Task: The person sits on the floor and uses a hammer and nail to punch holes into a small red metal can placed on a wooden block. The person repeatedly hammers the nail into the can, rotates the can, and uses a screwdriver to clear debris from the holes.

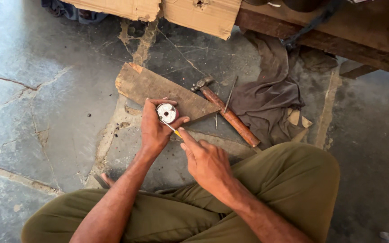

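My left hand (155,128) grips a small round metal part (167,112) with a pale face and reddish rim, held up over the floor. My right hand (205,159) holds a thin tool with a yellow handle (174,131), its metal tip touching the face of the round part. Both hands meet just in front of a worn wooden board (149,87) lying on the stone floor. My legs in olive trousers are folded beneath my arms.
A hammer with a wooden handle (230,118) lies right of the board, with a long nail or rod (230,94) beside it. A dark cloth (269,90) is bunched further right. Cardboard (203,15) and a wooden bench (338,31) stand at the back. The floor is cracked stone.
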